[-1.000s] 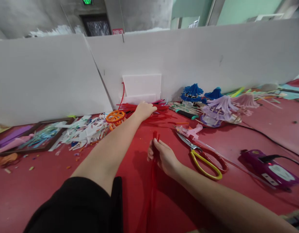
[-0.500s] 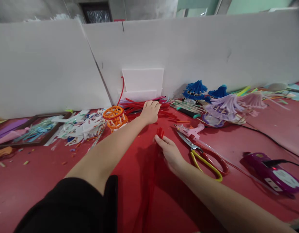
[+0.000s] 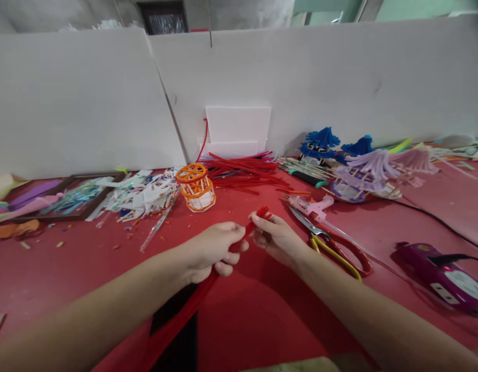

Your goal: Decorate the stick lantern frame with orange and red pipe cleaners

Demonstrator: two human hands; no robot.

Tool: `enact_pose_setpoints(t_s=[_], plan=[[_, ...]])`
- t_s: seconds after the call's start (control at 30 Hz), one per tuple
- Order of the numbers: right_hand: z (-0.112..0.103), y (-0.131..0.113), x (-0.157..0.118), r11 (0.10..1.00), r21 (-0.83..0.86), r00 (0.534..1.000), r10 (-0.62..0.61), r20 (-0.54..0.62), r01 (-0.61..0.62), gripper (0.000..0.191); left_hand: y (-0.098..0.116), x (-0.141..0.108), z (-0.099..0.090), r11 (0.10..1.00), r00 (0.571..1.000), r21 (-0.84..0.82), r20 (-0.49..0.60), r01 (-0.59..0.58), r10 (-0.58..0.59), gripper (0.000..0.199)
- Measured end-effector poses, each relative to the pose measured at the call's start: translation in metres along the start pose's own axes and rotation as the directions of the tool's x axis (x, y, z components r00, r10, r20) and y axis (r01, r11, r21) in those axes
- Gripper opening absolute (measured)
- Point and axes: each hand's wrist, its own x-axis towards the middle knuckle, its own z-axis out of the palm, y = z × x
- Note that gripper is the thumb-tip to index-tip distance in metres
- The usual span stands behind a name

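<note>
My left hand (image 3: pixel 213 250) is closed around a bundle of long red pipe cleaners (image 3: pixel 179 316), whose tail runs down toward the bottom edge. Close by on the right, my right hand (image 3: pixel 276 236) pinches the same bundle near its end, and the red tips poke out above the thumb. Behind both hands lies a loose pile of red pipe cleaners (image 3: pixel 246 170). An orange and white cage-like model (image 3: pixel 196 188) stands left of that pile.
Right of my hands lie scissors (image 3: pixel 332 245), a pink glue gun (image 3: pixel 310 206) and a purple power strip (image 3: pixel 442 276). Blue and lilac roofed models (image 3: pixel 366 168) stand farther back. White scraps (image 3: pixel 145 194) and a framed tray (image 3: pixel 79 212) are left. A pale partition (image 3: pixel 320 82) closes the back.
My left hand has come back from the red pile and now grips the bundle beside my right hand. The bundle's tail has swung to the left. The view has shifted slightly left.
</note>
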Motion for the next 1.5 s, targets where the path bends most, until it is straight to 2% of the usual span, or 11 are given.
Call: enact_pose_setpoints(t_s=[0.1,0.17,0.3,0.37,0.47,0.63,0.9,1.1,1.17,1.33,1.5], plan=[[0.000,-0.002,-0.003,1.000,-0.029,0.999,-0.007,0.045,0.008,0.038,0.000,-0.017,-0.007,0.991,0.988,-0.064,0.112,0.115,-0.108,0.018],[0.000,-0.001,-0.003,0.997,-0.071,0.997,-0.012,0.078,0.017,0.038,-0.002,-0.022,-0.010,0.991,0.985,-0.054,0.127,0.126,-0.118,0.017],[0.002,0.008,-0.005,0.976,-0.215,0.988,0.013,0.157,0.021,0.037,-0.015,-0.017,-0.011,0.994,0.994,-0.060,0.065,0.087,-0.083,0.020],[0.003,0.013,-0.007,0.959,-0.281,0.983,0.027,0.181,0.025,0.035,-0.025,-0.007,-0.011,0.995,0.997,-0.090,0.070,0.047,-0.041,0.021],[0.004,0.018,-0.008,0.937,-0.346,0.984,0.010,0.177,0.053,0.033,-0.040,0.008,-0.011,0.980,0.993,-0.196,0.104,-0.030,0.051,0.016],[-0.001,0.017,-0.006,0.897,-0.432,0.985,-0.029,0.168,0.100,0.032,-0.060,0.026,-0.013,0.946,0.990,-0.316,0.092,-0.071,0.105,0.018],[-0.007,0.009,-0.003,0.843,-0.512,0.972,-0.053,0.228,0.166,0.021,-0.070,0.028,-0.018,0.919,0.986,-0.390,0.124,-0.058,0.115,0.019],[-0.010,0.003,-0.004,0.733,-0.622,0.951,-0.112,0.287,0.274,0.008,-0.073,0.024,-0.015,0.918,0.990,-0.392,0.094,-0.060,0.105,0.022],[-0.011,0.003,-0.005,0.755,-0.603,0.952,-0.092,0.293,0.259,0.011,-0.073,0.022,-0.014,0.926,0.987,-0.372,0.115,-0.063,0.114,0.021],[-0.012,0.009,-0.005,0.889,-0.436,0.966,-0.026,0.256,0.140,0.025,-0.070,0.021,-0.014,0.921,0.977,-0.388,0.175,-0.042,0.118,0.022],[-0.009,0.011,-0.008,0.851,-0.523,0.984,0.048,0.171,0.049,0.025,-0.070,0.024,-0.014,0.895,0.984,-0.447,0.154,-0.009,0.086,0.022]])
